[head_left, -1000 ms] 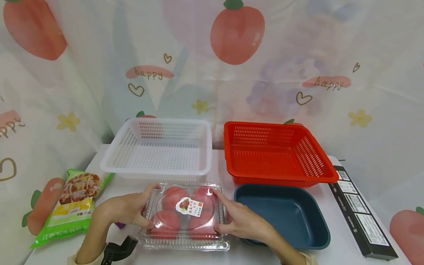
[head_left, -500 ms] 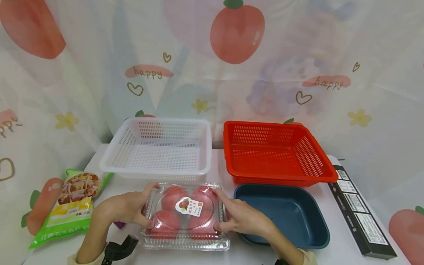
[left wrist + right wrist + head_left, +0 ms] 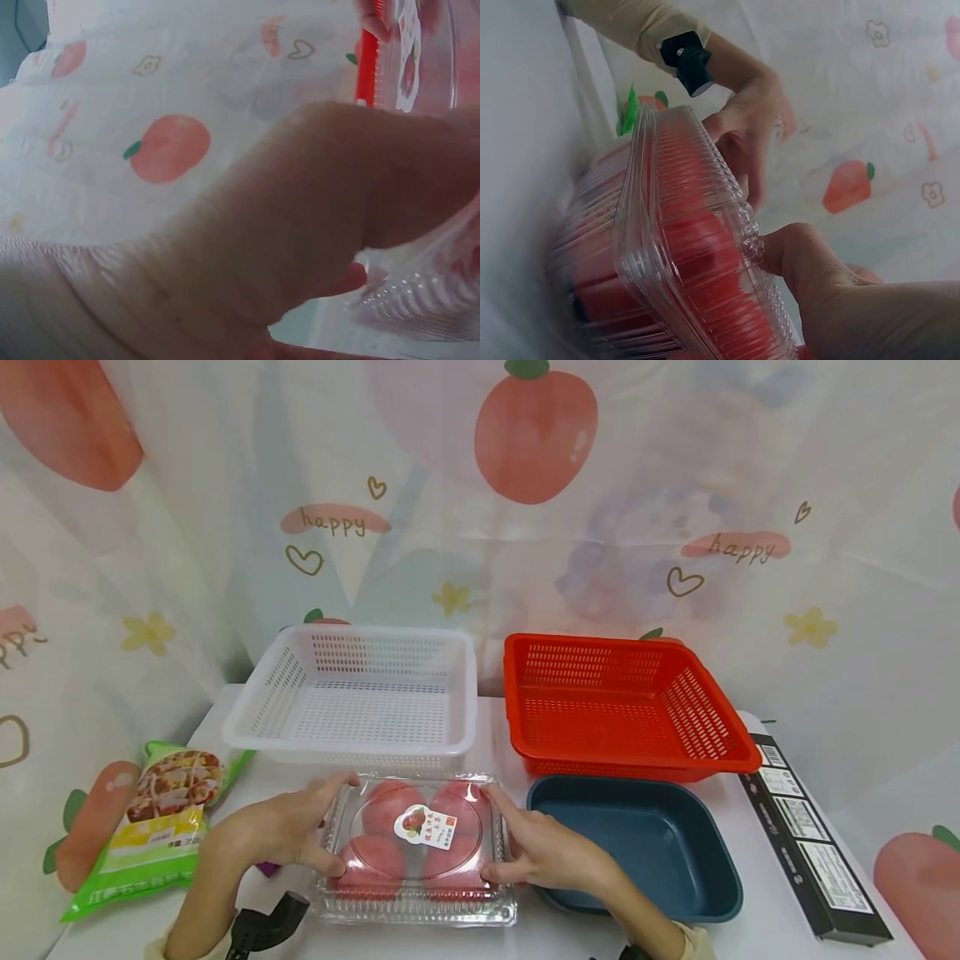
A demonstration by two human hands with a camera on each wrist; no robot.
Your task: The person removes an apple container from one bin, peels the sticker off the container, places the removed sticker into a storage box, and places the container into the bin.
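holding: both hands grip a clear clamshell box [image 3: 417, 847] of red tomatoes, the landmark for every place below; it sits on the white table [image 3: 495, 735] at the near edge, in front of the person.
snack bag: a green and yellow snack bag [image 3: 153, 827] lies well to the left of the box, at the table's left edge.
left hand: the left hand [image 3: 273, 835] grasps the box's left side, fingers over the lid's far left corner and thumb pressed on its near left edge; the right wrist view shows these fingers curled against that side.
white basket: a white slotted basket [image 3: 360, 697] stands just behind the box, touching or nearly touching its far rim.
label: a small printed sticker [image 3: 426, 827] sits on the middle of the box's lid.
right hand: the right hand [image 3: 551, 856] grasps the box's right side, fingers along the lid's right edge and thumb on its near right corner.
red basket: a red slotted basket [image 3: 622, 710] stands behind and to the right of the box.
blue tray: a dark blue tray [image 3: 645, 852] lies just beside the box on its right, under the right wrist.
black carton: a long black carton [image 3: 813, 839] lies far right of the box.
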